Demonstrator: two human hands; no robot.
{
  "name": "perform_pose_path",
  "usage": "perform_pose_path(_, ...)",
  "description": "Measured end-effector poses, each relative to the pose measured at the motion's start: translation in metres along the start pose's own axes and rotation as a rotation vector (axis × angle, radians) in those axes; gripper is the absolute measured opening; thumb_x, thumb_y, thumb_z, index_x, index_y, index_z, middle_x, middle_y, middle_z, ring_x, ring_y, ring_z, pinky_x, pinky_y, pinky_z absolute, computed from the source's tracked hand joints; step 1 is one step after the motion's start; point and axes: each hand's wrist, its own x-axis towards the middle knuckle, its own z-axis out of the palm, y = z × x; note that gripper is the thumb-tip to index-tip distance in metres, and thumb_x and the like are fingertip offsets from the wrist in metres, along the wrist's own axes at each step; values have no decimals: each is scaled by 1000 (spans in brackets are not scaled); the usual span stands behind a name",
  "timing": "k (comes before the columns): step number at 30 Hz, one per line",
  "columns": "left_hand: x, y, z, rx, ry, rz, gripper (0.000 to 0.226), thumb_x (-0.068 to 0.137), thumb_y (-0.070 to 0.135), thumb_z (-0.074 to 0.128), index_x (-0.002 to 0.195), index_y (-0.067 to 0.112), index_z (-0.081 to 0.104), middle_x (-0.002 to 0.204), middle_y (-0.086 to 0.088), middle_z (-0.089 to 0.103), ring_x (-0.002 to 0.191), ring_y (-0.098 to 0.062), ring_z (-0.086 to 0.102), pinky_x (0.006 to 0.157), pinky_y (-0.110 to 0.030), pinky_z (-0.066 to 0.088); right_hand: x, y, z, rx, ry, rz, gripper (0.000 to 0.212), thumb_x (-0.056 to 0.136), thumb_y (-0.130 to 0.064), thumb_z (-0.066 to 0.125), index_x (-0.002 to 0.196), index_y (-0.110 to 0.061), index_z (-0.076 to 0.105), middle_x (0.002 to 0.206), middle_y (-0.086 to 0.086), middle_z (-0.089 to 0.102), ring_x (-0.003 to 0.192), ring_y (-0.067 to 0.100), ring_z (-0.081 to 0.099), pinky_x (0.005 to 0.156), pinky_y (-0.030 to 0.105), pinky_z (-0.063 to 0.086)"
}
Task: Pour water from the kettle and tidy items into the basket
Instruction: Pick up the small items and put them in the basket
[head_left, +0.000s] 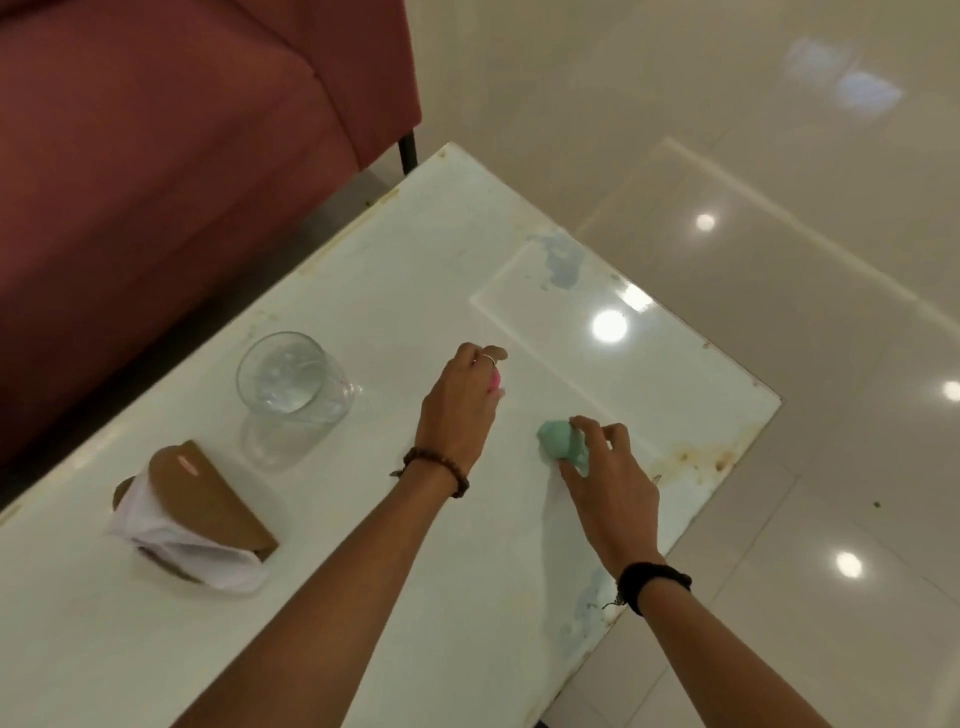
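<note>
My left hand (460, 402) is closed around a small pink item (494, 383), mostly hidden under the fingers, just above the white table (415, 270). To its right, my right hand (605, 470) grips a small mint-green item (558, 441) that rests on the table top. A clear glass (291, 384) holding some water stands to the left of both hands. No kettle or basket is in view.
A brown cardboard napkin holder (208, 506) with white tissue sits at the table's near left. A dark red sofa (156, 156) runs along the table's far left side. Glossy cream floor tiles (779, 156) lie beyond the table's right edge.
</note>
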Motion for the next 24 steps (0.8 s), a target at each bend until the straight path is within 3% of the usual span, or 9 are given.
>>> perform_pose_path(3,-41,-7,-13,-120,79,-41,35,86,22,62,119,16,52,121,-1,50,97,-14,60,77,-13,45,-18,-14,5,55,20,-57,36,85,-33,63,117,-23,51,114,-2,52,58,10,48,42,16,32)
perform_pose_path(6,-93,-20,-31,-243,214,-131,32,79,23,69,106,13,54,109,-4,56,88,-12,58,71,1,40,-50,-44,16,161,21,-111,38,84,-40,62,114,-25,44,102,-10,57,49,5,49,42,15,32)
perform_pose_path(8,-135,-36,-44,-370,313,-227,32,74,18,73,99,12,54,103,-4,58,90,-14,59,75,-2,46,-75,-71,28,231,4,-115,40,82,-43,61,109,-29,35,89,-15,54,40,4,49,41,15,29)
perform_pose_path(10,-174,-51,-58,-447,431,-295,32,71,15,76,96,11,56,100,-2,58,92,-14,61,78,-10,52,-100,-96,41,284,-28,-123,39,80,-47,59,103,-36,29,84,-14,53,48,0,55,42,16,27)
perform_pose_path(13,-236,-83,-87,-486,633,-382,35,67,12,77,95,13,57,98,3,57,93,-9,60,78,-7,51,-146,-145,67,338,-91,-219,39,75,-59,52,98,-44,25,71,-13,49,43,7,55,46,19,30)
perform_pose_path(16,-299,-118,-123,-507,828,-480,40,67,9,78,94,25,54,98,9,56,94,-4,58,77,-3,48,-201,-200,98,342,-188,-385,41,73,-68,46,99,-44,27,63,-20,42,43,9,55,45,15,32)
perform_pose_path(19,-376,-158,-167,-538,997,-566,47,67,8,77,90,39,51,98,16,55,95,5,54,77,-4,48,-272,-261,134,359,-271,-542,41,73,-65,49,99,-40,31,58,-23,40,48,-2,52,49,10,41)
perform_pose_path(22,-458,-198,-208,-484,1157,-644,42,67,17,76,92,39,50,97,17,55,94,8,54,77,-3,47,-349,-313,173,396,-358,-661,39,72,-61,53,98,-35,39,55,-21,42,47,-2,47,53,7,39)
perform_pose_path(24,-526,-229,-236,-391,1242,-708,38,66,24,72,94,36,50,97,16,56,93,2,57,77,-4,48,-412,-352,203,420,-435,-709,39,72,-61,54,96,-31,44,68,-21,45,54,1,47,53,7,38)
